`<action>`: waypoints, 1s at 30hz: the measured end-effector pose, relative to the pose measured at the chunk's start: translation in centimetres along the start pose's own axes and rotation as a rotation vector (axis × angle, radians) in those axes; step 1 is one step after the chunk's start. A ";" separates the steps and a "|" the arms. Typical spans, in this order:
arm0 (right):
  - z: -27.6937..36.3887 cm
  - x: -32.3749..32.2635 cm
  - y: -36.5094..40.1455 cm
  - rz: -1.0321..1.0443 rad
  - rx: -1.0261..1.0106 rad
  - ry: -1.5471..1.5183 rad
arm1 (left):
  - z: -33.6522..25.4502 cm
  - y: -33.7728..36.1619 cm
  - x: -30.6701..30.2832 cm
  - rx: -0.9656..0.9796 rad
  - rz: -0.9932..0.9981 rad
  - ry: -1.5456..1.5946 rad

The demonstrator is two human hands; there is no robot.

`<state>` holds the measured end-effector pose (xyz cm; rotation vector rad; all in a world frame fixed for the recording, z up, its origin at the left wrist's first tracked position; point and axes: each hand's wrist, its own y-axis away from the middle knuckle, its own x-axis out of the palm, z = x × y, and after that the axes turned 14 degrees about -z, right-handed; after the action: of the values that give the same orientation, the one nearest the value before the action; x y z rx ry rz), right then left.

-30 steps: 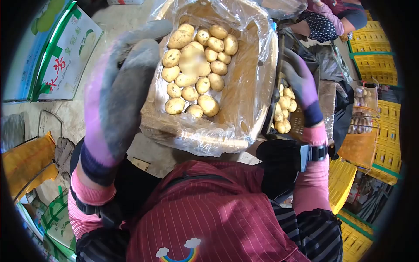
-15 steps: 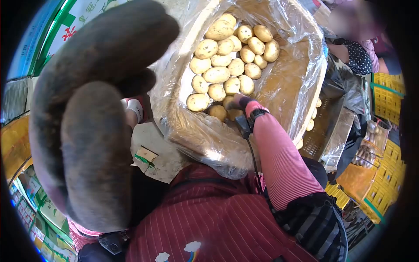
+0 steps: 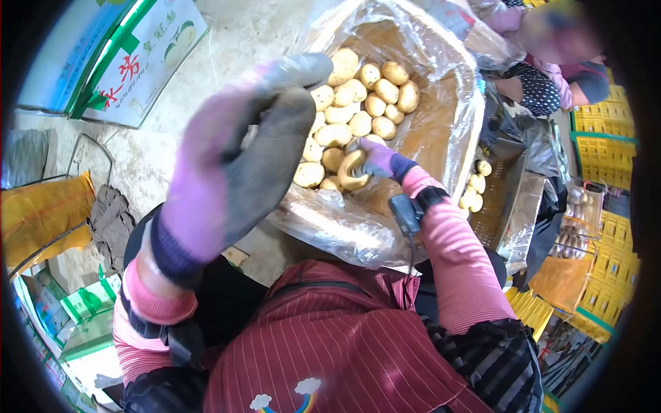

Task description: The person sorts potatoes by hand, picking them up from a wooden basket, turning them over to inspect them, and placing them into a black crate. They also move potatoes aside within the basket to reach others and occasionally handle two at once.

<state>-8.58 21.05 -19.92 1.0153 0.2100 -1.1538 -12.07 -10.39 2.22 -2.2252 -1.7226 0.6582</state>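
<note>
My left hand (image 3: 251,138), in a purple glove with a dirty grey palm, is raised close to the camera. Its fingers are bent but apart, and nothing shows in them; it hides the left part of the box. My right hand (image 3: 375,160), gloved as well, grips a potato (image 3: 352,171) at the near side of the pile. Several pale yellow potatoes (image 3: 337,135) lie together in the left part of a box lined with clear plastic (image 3: 303,210). Brown bare bottom (image 3: 430,103) shows in its right part.
Right of the box stands a crate (image 3: 506,199) with several potatoes (image 3: 474,191). Another person (image 3: 544,82) sits at the upper right, near yellow crates (image 3: 606,172). A printed carton (image 3: 148,65) stands upper left, with an orange sack (image 3: 48,213) below it.
My left hand has moved away from the camera, toward the box. My right hand now has a potato lifted slightly from the pile. The view has shifted, showing more floor at left.
</note>
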 end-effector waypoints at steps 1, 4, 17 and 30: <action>1.6 -1.9 1.9 -0.029 -0.009 -0.230 | 1.0 0.0 1.0 -0.276 0.004 0.158; 6.0 -5.5 8.4 -0.207 -0.117 -0.755 | 1.8 0.5 2.6 0.069 0.221 -0.139; 10.1 -5.8 20.3 -0.430 -0.294 -0.883 | 3.5 2.1 8.9 -0.115 0.547 0.114; 4.9 -6.2 18.9 -0.518 -0.171 -1.375 | 3.1 0.2 12.2 -0.918 0.632 0.275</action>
<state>2.72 22.15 -2.90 -0.1593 -0.5528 -2.0144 -11.02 1.09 -2.95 -3.3074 -1.2840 -0.4723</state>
